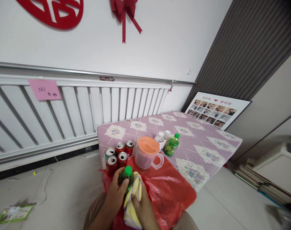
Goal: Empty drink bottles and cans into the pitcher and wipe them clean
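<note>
A green-capped plastic bottle [128,172] is held upright just above the near edge of the table. My left hand [117,188] wraps round its left side, fingers closed on it. A yellow cloth [133,204] with pale purple edging is pressed against the bottle's right side, gripped by my right hand [143,203]. Beyond the hands stands a clear plastic pitcher [143,156] with an orange lid [148,145]. Several opened drink cans [117,156] cluster to its left. The bottle's lower part is hidden by my hands and the cloth.
A second green bottle [171,145] and white-capped bottles [161,136] stand behind the pitcher. Red plastic sheeting [169,185] covers the near part of the purple patterned tablecloth [195,153]. A white radiator [88,108] runs along the wall; a photo board [214,110] leans at the right.
</note>
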Demonstrator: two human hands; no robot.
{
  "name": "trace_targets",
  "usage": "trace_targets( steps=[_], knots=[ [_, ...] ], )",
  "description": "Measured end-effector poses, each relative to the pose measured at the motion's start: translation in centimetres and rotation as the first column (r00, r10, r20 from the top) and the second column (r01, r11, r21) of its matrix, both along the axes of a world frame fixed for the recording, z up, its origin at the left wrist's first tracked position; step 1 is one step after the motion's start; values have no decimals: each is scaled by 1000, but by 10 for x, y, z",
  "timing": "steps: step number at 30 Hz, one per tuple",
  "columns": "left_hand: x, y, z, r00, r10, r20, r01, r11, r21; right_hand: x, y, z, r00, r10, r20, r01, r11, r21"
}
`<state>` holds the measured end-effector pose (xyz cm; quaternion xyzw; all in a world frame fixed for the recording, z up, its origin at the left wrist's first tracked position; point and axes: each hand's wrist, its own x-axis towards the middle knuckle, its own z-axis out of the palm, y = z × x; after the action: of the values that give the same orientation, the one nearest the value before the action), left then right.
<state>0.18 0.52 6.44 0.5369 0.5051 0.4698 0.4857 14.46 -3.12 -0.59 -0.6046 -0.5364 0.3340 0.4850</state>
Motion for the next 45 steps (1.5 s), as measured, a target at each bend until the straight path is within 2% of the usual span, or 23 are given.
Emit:
trace_targets(
  steps=[3, 5, 7, 9, 13, 15, 18, 21, 23, 27, 29, 31, 33, 35, 37, 40, 42, 45],
  knots=[
    [-7, 8, -13, 995, -79, 53, 77, 996, 42, 5, 1, -6, 1000, 0, -18, 1, 1000, 7],
    [-14, 14, -20, 975, -188, 115, 179, 980, 88, 6, 2, -1, 999, -34, -20, 34, 999, 9],
    [-21, 18, -24, 950, -280, 138, 265, 957, 121, 6, 3, 12, 998, -63, -12, 63, 998, 1],
    [-24, 21, -25, 939, -324, 116, 311, 943, 115, 4, 2, 31, 998, -68, -1, 68, 998, -1],
    [-19, 18, -20, 940, -320, 115, 314, 947, 64, -3, -5, 70, 997, -52, 49, 49, 996, 71],
    [-14, 13, -15, 950, -287, 123, 281, 958, 63, -6, -6, 79, 995, -31, 94, 20, 993, 118],
    [-7, 4, -8, 985, -159, 63, 155, 986, 66, -7, -3, 71, 991, -37, 130, 22, 993, 115],
    [-2, -1, -6, 1000, -19, -20, 20, 997, 69, -2, 4, 45, 994, -64, 89, 61, 998, 36],
    [-2, 0, -9, 997, 33, -66, -26, 995, 97, 3, 6, 27, 997, -49, 65, 49, 999, 5],
    [-7, 10, -18, 994, -26, -110, 47, 980, 192, 9, 4, 2, 998, 6, 55, -5, 1000, -25],
    [-12, 15, -21, 989, -108, -105, 128, 969, 212, 10, 2, -1, 999, 4, 50, -3, 1000, -26],
    [-14, 17, -21, 980, -189, -68, 199, 964, 178, 11, 2, 3, 998, -21, 54, 21, 1000, -1],
    [-15, 17, -19, 976, -215, -28, 217, 968, 127, 12, 3, 16, 997, -49, 54, 48, 998, 27],
    [-12, 14, -16, 983, -183, -16, 184, 979, 92, 13, 4, 37, 996, -73, 55, 70, 996, 53],
    [-9, 11, -12, 990, -141, -25, 143, 987, 80, 15, 3, 63, 992, -90, 92, 80, 991, 108],
    [-4, 6, -3, 994, -111, -20, 113, 989, 98, 14, 2, 105, 967, -101, 233, 46, 972, 231],
    [-2, 3, 3, 994, -105, -11, 106, 987, 119, 10, 2, 128, 924, -40, 380, -74, 957, 281],
    [-1, 1, 8, 993, -116, -30, 118, 987, 112, 2, 8, 148, 791, 107, 602, -288, 933, 213]
  ],
)
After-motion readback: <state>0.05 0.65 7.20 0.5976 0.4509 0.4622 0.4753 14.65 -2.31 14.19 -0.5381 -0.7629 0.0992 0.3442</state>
